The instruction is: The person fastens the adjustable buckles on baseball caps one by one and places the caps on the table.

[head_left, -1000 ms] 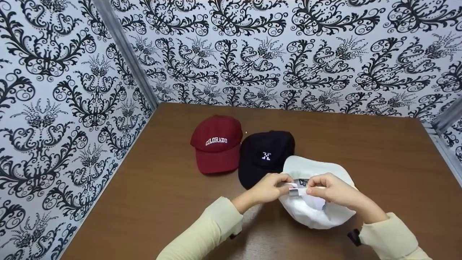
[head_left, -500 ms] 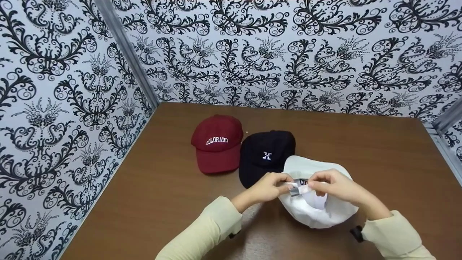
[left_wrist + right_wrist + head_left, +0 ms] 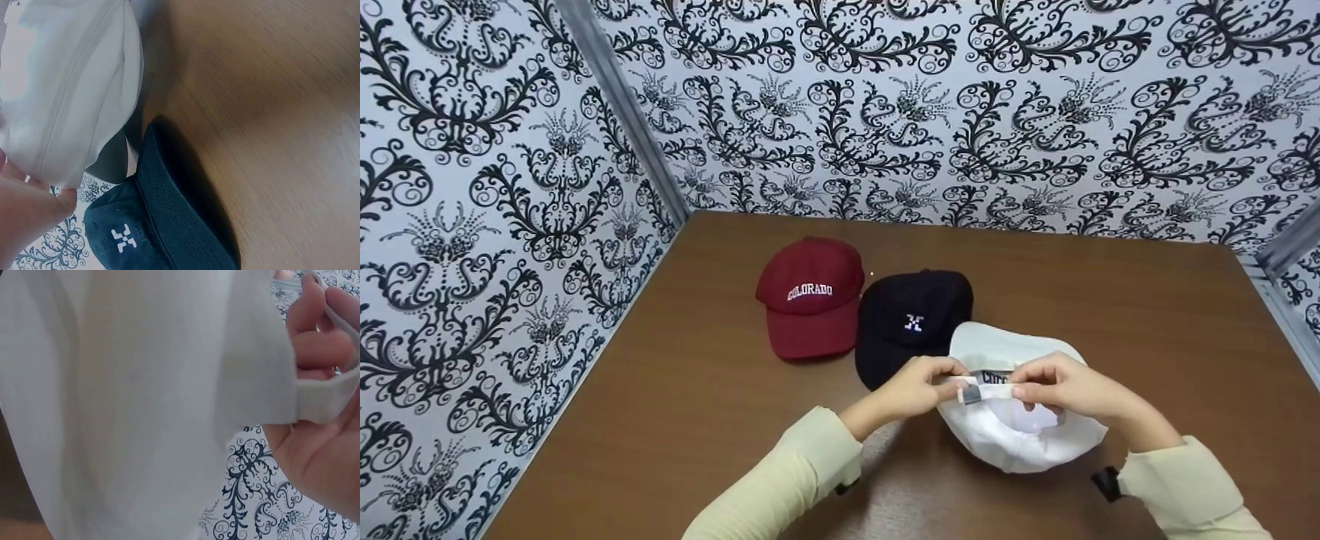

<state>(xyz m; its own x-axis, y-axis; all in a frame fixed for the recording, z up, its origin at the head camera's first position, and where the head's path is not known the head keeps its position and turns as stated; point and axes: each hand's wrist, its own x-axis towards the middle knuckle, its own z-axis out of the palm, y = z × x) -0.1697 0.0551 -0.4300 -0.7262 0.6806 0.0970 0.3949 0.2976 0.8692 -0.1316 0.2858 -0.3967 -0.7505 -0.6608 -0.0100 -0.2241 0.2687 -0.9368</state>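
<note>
A white baseball cap (image 3: 1005, 454) is tipped with its inside toward the head camera and its brim pointing away. My left hand (image 3: 911, 388) pinches the cap's back edge at the left end of the white strap (image 3: 996, 391), beside a grey buckle (image 3: 972, 395). Thumb and forefinger of my right hand (image 3: 1076, 386) pinch the strap farther right. In the right wrist view the strap (image 3: 326, 396) loops past the right hand's fingers (image 3: 320, 349). Dark lettering inside the cap is partly covered by the right hand.
A black cap (image 3: 911, 356) with a small white emblem lies just left of the white cap, whose brim overlaps it. Left of that sits a red cap (image 3: 814, 330) lettered COLORADO. The brown table (image 3: 660, 420) is bounded by patterned walls (image 3: 885, 112) at the back and sides.
My right hand has shifted slightly right along the strap, and the strap between the hands now looks straighter. The left hand stays nearly in place; the red and black caps have not moved.
</note>
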